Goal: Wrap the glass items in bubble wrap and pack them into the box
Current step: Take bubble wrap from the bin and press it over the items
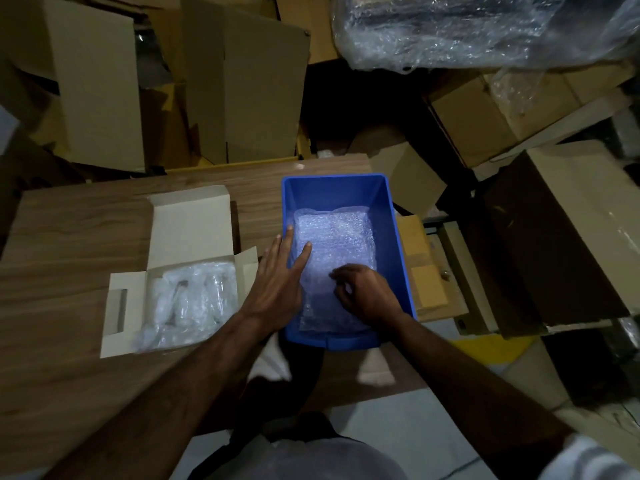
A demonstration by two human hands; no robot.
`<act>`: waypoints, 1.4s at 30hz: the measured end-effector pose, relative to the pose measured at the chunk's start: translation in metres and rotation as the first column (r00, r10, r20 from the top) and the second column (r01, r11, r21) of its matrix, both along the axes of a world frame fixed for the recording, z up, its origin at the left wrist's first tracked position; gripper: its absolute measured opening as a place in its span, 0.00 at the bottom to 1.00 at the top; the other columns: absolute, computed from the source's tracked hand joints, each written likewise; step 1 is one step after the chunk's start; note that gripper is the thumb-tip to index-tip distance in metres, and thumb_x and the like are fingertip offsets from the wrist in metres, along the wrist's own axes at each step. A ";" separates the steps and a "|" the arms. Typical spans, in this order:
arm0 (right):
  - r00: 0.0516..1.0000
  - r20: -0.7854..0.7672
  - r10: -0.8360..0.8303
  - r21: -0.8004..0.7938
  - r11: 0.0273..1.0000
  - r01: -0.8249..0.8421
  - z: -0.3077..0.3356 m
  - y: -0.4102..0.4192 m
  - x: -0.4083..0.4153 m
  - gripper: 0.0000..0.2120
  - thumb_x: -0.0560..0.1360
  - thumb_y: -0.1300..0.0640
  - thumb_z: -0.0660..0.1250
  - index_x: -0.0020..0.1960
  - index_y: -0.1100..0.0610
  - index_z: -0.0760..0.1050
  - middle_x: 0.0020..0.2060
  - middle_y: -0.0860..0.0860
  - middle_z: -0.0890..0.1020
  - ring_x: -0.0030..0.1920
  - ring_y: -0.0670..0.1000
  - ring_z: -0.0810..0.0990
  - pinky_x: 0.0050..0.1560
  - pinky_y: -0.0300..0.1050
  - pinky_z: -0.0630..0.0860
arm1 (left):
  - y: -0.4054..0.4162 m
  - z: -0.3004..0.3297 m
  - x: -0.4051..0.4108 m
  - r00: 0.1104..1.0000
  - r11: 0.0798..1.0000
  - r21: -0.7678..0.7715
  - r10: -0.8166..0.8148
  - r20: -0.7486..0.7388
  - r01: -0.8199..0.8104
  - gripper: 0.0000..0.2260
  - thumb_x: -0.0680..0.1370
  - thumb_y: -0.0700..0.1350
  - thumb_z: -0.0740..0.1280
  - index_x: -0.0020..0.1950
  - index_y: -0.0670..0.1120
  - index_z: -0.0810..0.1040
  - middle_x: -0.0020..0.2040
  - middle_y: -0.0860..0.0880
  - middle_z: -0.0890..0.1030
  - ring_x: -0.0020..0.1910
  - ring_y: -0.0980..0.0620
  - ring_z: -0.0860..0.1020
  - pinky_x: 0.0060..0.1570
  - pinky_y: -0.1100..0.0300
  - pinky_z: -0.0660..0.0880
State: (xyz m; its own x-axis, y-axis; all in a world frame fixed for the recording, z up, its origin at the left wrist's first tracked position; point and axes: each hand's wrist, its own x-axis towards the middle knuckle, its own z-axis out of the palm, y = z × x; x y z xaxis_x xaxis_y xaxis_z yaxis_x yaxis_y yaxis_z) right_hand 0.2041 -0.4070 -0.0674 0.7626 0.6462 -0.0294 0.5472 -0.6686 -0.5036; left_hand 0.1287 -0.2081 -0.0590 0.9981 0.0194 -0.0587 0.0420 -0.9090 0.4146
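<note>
Reaching into the blue bin point(337, 188) with both hands. The bin sits on the wooden table point(69, 230), its near end overhanging the table's cut-out edge toward me. Bubble wrap point(343, 237) lines the bin floor, lit pale by a light from above; whether any glass item lies under it cannot be told.

My left hand point(277, 282) lies over the bin's left wall at about 9 o'clock of the bin. Grip apart: fingers spread flat and straight, pointing to 12 o'clock, index fingertip resting on the wrap, nothing held.

My right hand point(367, 292) is inside the bin at its 5 o'clock corner. Fingers curled down onto the wrap, thumb and forefinger drawn close together at the sheet's surface; whether they actually pinch the wrap I cannot tell.

At 9 o'clock from the bin, just beside my left hand, an open cardboard box point(188, 220) lies on the table, lid flap raised toward 12 o'clock, side flaps folded out. Inside it: clear bubble-wrapped bundles point(190, 299), packed close, filling the compartment. Contents of the bundles too blurred to identify.

Beyond the table at 12 o'clock: stacked flat cartons point(242, 91). At 1 o'clock, a large roll of bubble wrap point(467, 26). More cartons point(571, 220) at 3 o'clock.
</note>
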 end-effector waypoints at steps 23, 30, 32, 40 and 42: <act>0.840 0.508 -0.192 0.330 0.944 0.016 0.081 0.002 -0.020 0.15 0.78 0.59 0.66 0.63 0.58 0.81 0.66 0.56 0.80 0.65 0.55 0.79 0.63 0.52 0.75 | 0.002 0.069 0.039 0.972 0.895 -0.433 -0.006 0.235 0.110 0.20 0.81 0.41 0.64 0.72 0.54 0.76 0.79 0.52 0.65 0.80 0.52 0.58 0.78 0.48 0.58; 0.894 0.434 -0.107 0.282 0.959 -0.021 0.120 0.018 -0.018 0.31 0.77 0.51 0.71 0.76 0.57 0.68 0.76 0.54 0.69 0.73 0.53 0.70 0.71 0.52 0.69 | 0.050 0.132 0.015 0.915 0.836 -0.482 -0.058 0.400 0.264 0.19 0.79 0.36 0.61 0.68 0.45 0.80 0.71 0.52 0.77 0.73 0.53 0.72 0.73 0.47 0.69; 0.895 0.418 -0.153 0.302 0.953 0.022 0.122 0.033 -0.020 0.31 0.78 0.53 0.70 0.78 0.56 0.65 0.77 0.54 0.66 0.74 0.52 0.69 0.68 0.56 0.71 | 0.062 0.145 0.005 0.925 0.811 -0.531 -0.032 0.379 0.246 0.19 0.78 0.35 0.62 0.65 0.48 0.81 0.66 0.55 0.81 0.69 0.55 0.76 0.69 0.50 0.72; 0.994 0.096 0.057 0.514 0.852 -0.098 0.145 0.099 -0.026 0.12 0.79 0.53 0.70 0.62 0.51 0.81 0.70 0.48 0.75 0.69 0.49 0.73 0.67 0.52 0.72 | 0.120 0.167 -0.042 0.944 0.610 -0.791 0.227 0.238 0.053 0.08 0.75 0.38 0.69 0.50 0.50 0.84 0.47 0.53 0.86 0.49 0.55 0.83 0.50 0.60 0.79; 0.967 -0.208 0.144 0.659 0.752 0.030 0.156 0.119 -0.037 0.07 0.80 0.56 0.70 0.54 0.58 0.83 0.53 0.52 0.85 0.55 0.54 0.83 0.57 0.62 0.78 | 0.128 0.164 -0.052 0.895 0.557 -0.830 0.392 0.213 -0.046 0.08 0.75 0.35 0.71 0.52 0.44 0.80 0.45 0.58 0.86 0.44 0.61 0.83 0.44 0.65 0.80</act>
